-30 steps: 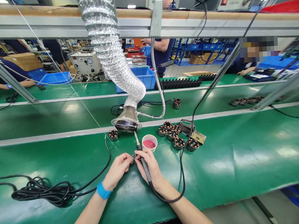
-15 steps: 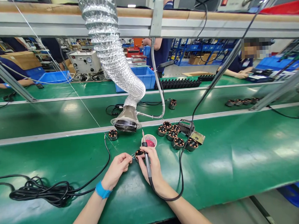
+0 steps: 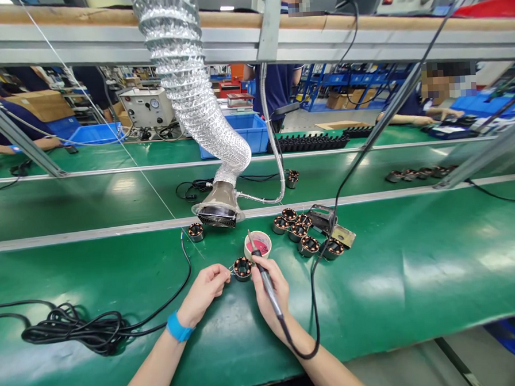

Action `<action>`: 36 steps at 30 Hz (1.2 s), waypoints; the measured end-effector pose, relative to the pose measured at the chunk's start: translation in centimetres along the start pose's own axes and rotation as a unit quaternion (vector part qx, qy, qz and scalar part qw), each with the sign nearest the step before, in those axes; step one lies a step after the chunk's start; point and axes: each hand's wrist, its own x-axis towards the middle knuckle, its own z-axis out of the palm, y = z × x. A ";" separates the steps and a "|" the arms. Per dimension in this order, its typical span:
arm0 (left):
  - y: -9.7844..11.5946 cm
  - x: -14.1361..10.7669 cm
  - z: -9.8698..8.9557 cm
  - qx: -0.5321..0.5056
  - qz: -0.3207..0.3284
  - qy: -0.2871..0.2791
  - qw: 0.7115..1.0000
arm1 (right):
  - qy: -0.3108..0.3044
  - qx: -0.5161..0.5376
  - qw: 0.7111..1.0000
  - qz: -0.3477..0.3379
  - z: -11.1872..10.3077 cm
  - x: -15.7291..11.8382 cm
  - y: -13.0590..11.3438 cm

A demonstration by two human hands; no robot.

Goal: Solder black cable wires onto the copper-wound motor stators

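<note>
A small round stator (image 3: 243,268), ringed with copper windings, sits on the green bench (image 3: 417,277); left hand (image 3: 202,294) fingers pinch its wire at 9 o'clock, right hand (image 3: 271,287) grips a soldering iron (image 3: 264,273).

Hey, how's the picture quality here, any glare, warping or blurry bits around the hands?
Head view: wide-angle warping bows the overhead rail and belt edges; soft ceiling-light glare patches on the green belt; left hand, right hand with soldering iron and stator are sharp; faces in the background are pixelated.
</note>
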 end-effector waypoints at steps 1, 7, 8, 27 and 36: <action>0.0 0.0 0.0 0.002 0.000 0.000 1.000 | 0.011 0.001 1.000 -0.006 -0.2 -0.2 0.0; 0.0 0.0 0.3 0.002 0.006 0.007 1.000 | 0.026 0.008 0.998 -0.058 -1.2 -1.3 0.0; 0.0 0.0 0.3 0.002 0.006 0.009 1.000 | 0.024 0.009 0.997 -0.067 -1.2 -1.3 -0.1; 0.1 -0.2 0.5 0.015 0.010 0.022 1.000 | 0.026 0.035 0.999 0.016 -0.8 -1.3 -0.2; 0.1 -0.1 0.3 0.029 0.014 0.020 0.999 | 0.055 0.045 0.995 0.065 -0.8 -1.7 0.5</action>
